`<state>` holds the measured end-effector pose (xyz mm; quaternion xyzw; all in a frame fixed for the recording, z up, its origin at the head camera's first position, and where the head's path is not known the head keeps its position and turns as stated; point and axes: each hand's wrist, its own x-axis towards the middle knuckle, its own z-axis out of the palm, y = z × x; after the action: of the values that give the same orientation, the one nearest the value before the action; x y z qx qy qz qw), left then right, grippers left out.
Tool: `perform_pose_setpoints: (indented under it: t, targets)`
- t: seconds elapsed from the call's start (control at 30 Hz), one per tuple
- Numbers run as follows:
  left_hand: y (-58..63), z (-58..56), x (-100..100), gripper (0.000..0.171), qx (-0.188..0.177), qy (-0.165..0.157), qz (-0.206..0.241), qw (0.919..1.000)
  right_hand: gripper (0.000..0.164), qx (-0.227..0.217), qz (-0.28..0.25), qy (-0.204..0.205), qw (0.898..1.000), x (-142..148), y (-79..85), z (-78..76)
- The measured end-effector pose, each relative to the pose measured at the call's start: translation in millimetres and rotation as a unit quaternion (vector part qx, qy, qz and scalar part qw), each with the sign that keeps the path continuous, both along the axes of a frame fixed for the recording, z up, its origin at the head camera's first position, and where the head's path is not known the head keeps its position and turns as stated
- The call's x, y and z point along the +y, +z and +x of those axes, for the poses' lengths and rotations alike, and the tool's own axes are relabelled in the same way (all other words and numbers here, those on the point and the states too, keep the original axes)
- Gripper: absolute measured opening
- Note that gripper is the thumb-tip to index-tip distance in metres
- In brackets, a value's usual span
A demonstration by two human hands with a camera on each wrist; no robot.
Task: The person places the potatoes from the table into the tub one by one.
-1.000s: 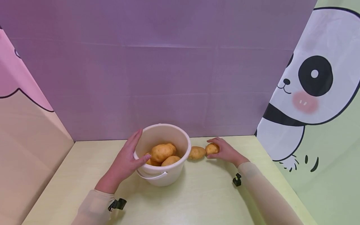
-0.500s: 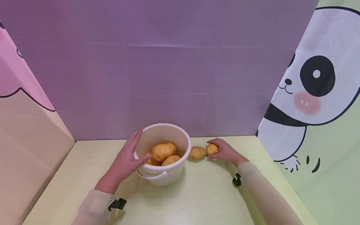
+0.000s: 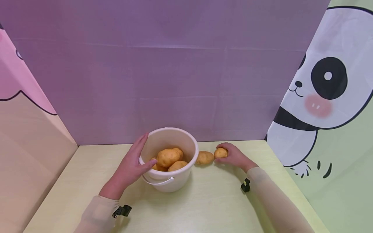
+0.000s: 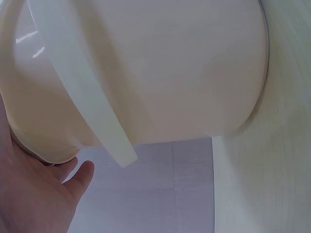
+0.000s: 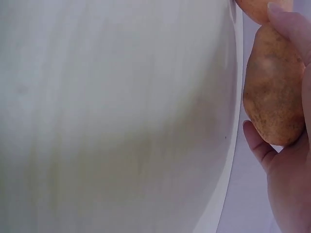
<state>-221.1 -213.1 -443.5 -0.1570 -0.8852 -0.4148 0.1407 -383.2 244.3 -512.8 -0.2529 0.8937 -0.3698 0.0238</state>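
A pale pink bucket [image 3: 175,181] stands on the table with several potatoes [image 3: 168,158] inside it. My left hand [image 3: 131,166] holds its left rim, thumb over the front edge. From the left wrist, the bucket wall [image 4: 184,73] and its white handle [image 4: 87,92] fill most of the view, the hand [image 4: 39,194] at the rim. To the right of the bucket, my right hand [image 3: 234,158] grips a potato [image 3: 220,152] between thumb and fingers. Another potato [image 3: 205,157] lies between that one and the bucket. The right wrist view shows the gripped potato [image 5: 274,87] against the palm.
The pale wooden table [image 3: 215,207] ends at a purple cloth wall [image 3: 175,81] close behind the bucket. A panda-printed panel [image 3: 346,145] rises on the right, and a pink and beige panel [image 3: 29,155] on the left.
The potato in my right hand has shifted very slightly to the right and up, and the fingers have closed a little more round it. The left hand stays on the bucket.
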Motion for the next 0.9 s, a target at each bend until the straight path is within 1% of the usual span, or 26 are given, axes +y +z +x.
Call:
perform_pose_setpoints:
  t: [0.13,0.3,0.4,0.53,0.67,0.9]
  targets:
    - [-0.7,-0.7,0,0.104,-0.003,0.001,-0.001,1.0,0.058,0.006,-0.011,-0.001,1.0,2,0.5,-0.3]
    - [-0.9,-1.1,0,0.103,-0.001,0.002,-0.001,1.0,0.044,0.032,-0.02,0.0,0.999,4,0.7,-2.3]
    - [-1.1,-1.6,0,0.102,0.001,0.001,0.0,1.0,0.04,0.047,-0.025,-0.003,0.999,2,3.6,-1.7]
    - [-1.0,-1.6,0,0.102,0.003,0.0,0.001,1.0,0.039,0.052,-0.032,-0.009,0.998,-2,10.5,1.4]
    - [-1.2,-1.6,1,0.103,0.003,-0.001,0.001,1.0,0.037,0.06,-0.025,-0.012,0.998,-8,17.5,4.2]
    - [-1.2,-2.1,1,0.103,0.004,-0.001,0.0,1.0,0.037,0.087,-0.013,-0.002,0.996,-19,34.9,8.8]
